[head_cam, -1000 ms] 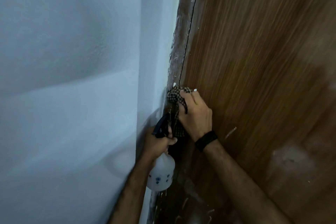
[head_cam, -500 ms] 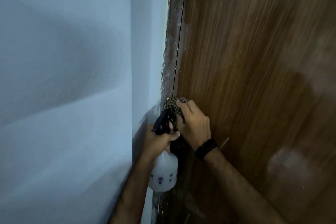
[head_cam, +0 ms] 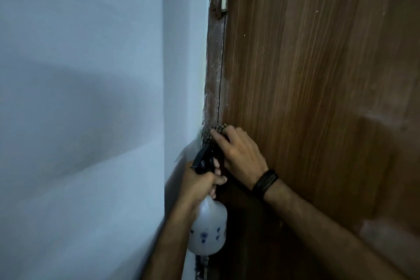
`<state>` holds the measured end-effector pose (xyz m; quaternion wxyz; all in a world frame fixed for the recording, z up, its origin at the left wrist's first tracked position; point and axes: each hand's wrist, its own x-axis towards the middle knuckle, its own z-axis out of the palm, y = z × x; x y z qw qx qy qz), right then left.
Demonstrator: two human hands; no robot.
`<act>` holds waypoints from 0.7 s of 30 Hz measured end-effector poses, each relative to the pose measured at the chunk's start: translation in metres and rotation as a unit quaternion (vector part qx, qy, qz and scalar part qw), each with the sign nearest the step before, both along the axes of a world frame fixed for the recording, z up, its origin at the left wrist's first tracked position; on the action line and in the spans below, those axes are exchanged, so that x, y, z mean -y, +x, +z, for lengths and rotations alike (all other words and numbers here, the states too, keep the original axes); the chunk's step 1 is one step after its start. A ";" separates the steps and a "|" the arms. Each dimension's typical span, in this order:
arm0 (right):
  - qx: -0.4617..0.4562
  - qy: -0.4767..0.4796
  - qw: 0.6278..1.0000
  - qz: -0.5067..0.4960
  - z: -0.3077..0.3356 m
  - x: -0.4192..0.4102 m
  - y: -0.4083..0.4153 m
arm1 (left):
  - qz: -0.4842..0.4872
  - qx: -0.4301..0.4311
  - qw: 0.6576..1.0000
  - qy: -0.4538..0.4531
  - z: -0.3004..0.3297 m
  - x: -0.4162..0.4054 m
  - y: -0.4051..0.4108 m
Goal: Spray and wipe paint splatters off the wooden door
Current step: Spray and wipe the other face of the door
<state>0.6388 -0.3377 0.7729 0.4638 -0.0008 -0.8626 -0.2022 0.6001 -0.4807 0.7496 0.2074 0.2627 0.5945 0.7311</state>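
Right hand (head_cam: 241, 154) pressing a checked cloth (head_cam: 212, 135) flat against the left edge of the door (head_cam: 318, 98), right at the seam with the frame (head_cam: 214, 70); grip closed over the cloth, fingers spread on top of it. Left hand (head_cam: 200, 186) just below and beside, grip wrapped tight round the neck of a spray bottle (head_cam: 209, 232), black nozzle (head_cam: 202, 159) pointing up toward the cloth. White paint streaks along the frame, a few specks and pale smears on the door. Dark band on the right wrist (head_cam: 264, 182). Pale wall (head_cam: 91, 98) to the left
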 end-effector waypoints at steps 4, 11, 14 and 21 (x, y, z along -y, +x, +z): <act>-0.050 0.024 0.998 -0.009 0.057 -0.004 -0.013 | 0.006 -0.010 1.000 0.021 0.030 -0.002 -0.003; 0.095 0.131 0.986 0.023 0.040 -0.008 0.001 | 0.006 -0.021 0.999 0.027 0.045 0.003 -0.001; 0.095 0.148 0.984 0.027 0.066 -0.010 0.001 | 0.004 -0.024 1.000 0.019 0.048 0.004 0.000; 0.007 0.153 0.988 -0.003 0.157 -0.008 -0.012 | 0.007 -0.034 0.997 0.069 0.090 -0.004 0.000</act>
